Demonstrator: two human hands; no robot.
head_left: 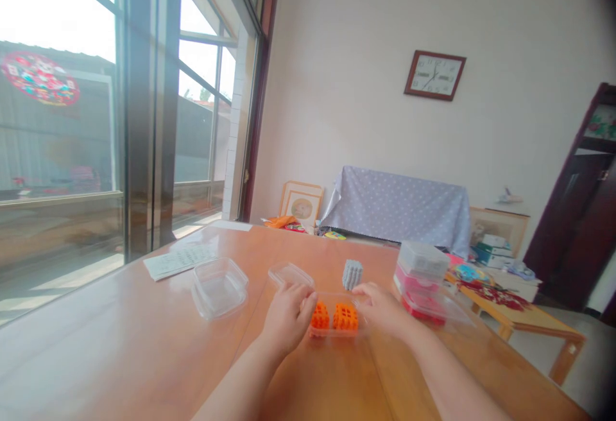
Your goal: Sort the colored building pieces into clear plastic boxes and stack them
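Observation:
A small clear plastic tray (337, 332) lies on the wooden table (120, 357) in front of me, with two orange lattice cubes (335, 317) inside it. My left hand (287, 318) rests against the tray's left edge, fingers curled on its rim beside the left cube. My right hand (382, 309) grips the tray's right edge, fingers bent over the rim. A grey ribbed cube (351, 273) stands just behind the tray. A clear lid (290, 274) lies beyond my left hand.
An empty clear container (219, 287) and a printed paper sheet (180, 260) lie at the left. Stacked clear boxes with pink and red contents (421, 280) stand at the right. Beyond are a low table with clutter (510, 305), a covered sofa (399, 206) and large windows.

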